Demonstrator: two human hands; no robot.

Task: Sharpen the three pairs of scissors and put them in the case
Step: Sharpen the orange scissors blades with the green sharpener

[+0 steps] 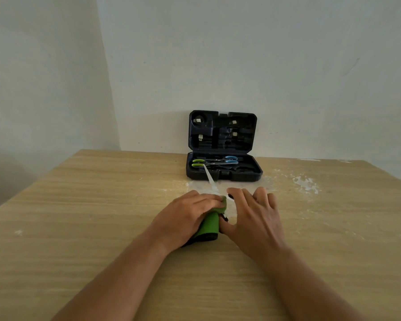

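The left hand (190, 214) is gripping the green sharpener (210, 224); the right hand (252, 214), fingers flat, is steadying the scissors (211, 179). Draw evenly.

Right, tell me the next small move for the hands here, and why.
Probably draw the blade back through the green cloth that the left hand grips, then lift the third pair toward the open case. The right hand rests over its handles, and the green-handled scissors and blue-handled scissors already lie inside.
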